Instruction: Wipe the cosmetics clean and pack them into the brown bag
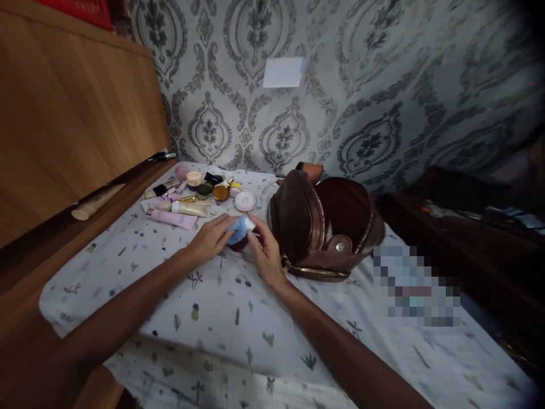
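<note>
Both my hands meet on the patterned bedsheet over a small dark red jar with a blue puff on top. My left hand curls around the blue puff from the left. My right hand pinches a small white piece at the jar's right side. Just to the right lies an open brown leather bag with gold zips.
Several cosmetics lie behind my hands: pink tubes, a gold-capped tube, round compacts and small pots. A wooden headboard and ledge run along the left. A dark wooden table stands to the right, and a pixelated patch lies on the sheet.
</note>
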A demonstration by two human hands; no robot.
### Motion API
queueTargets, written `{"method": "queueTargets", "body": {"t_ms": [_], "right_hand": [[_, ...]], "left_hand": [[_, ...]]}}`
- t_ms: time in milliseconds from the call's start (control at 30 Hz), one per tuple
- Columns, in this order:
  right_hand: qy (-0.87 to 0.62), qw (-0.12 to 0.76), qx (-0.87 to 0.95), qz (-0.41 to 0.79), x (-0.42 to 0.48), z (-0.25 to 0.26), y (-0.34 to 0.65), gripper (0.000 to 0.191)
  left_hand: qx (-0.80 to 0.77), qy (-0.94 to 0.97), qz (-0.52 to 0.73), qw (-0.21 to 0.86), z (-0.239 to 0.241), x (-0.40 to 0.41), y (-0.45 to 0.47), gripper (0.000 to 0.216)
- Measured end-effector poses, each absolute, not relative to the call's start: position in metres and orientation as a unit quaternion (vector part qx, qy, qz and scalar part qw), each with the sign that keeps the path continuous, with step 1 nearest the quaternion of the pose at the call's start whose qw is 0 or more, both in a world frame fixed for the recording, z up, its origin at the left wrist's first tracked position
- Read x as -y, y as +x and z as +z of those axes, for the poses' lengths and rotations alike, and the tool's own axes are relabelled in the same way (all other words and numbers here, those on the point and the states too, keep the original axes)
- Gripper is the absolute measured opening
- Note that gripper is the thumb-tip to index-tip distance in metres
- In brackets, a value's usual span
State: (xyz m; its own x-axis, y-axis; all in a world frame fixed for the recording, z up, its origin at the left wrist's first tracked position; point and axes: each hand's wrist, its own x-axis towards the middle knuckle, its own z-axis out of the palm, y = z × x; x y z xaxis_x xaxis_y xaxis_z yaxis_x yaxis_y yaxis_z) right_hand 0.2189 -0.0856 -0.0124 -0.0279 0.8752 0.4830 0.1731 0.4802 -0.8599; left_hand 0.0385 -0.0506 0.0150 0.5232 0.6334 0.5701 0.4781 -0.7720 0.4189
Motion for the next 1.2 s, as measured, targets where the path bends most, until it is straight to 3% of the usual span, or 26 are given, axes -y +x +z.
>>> {"method": "queueTargets", "body": {"t_ms": [300,567,967,1200], "right_hand": [[-0.418,0.641,0.581,0.276,0.082,-0.011,0.227,0.025],[-0.405,0.64,0.582,0.295,0.08,-0.012,0.23,0.026],[-0.438,0.623,0.579,0.289,0.088,0.001,0.226,0.024],[-0.422,0.624,0.594,0.282,0.086,-0.005,0.23,0.033]], "left_hand": [[-0.38,0.902,0.205,-0.02,0.004,0.048,0.037,0.03],[-0.406,0.909,0.046,-0.077,0.016,0.046,0.031,0.024],[-0.372,0.921,0.068,-0.092,0.014,0.043,0.026,0.03],[-0.362,0.892,0.269,0.019,0.007,0.046,0.03,0.035]]}}
